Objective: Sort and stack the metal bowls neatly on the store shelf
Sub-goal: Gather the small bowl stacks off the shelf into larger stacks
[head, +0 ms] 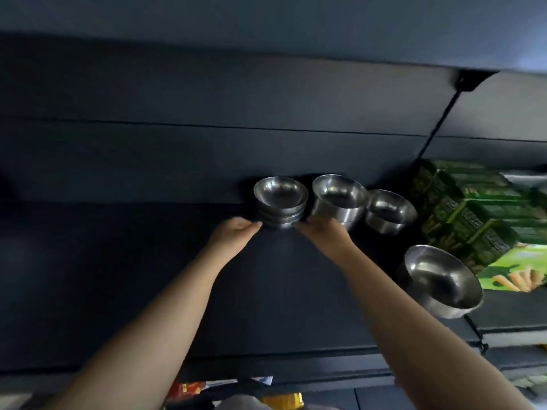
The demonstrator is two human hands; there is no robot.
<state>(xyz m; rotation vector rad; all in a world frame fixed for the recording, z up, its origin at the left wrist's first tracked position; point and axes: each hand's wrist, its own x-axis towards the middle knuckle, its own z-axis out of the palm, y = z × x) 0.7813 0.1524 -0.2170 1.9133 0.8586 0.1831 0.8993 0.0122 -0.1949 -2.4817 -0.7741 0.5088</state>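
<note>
A stack of small metal bowls (280, 202) stands at the back of the dark shelf (148, 276). My left hand (233, 235) touches its base from the left with its fingertips, and my right hand (322, 229) touches it from the right; the fingers of both are stretched out. To the right stands a taller stack of metal bowls (339, 199), then a smaller bowl stack (389, 211). A large single metal bowl (441, 279) sits nearer the front at the right.
Green boxes (467, 220) are piled on the shelf at the right, close behind the large bowl. An upper shelf (266, 31) hangs overhead. Colourful packets (225, 392) lie below the shelf's front edge.
</note>
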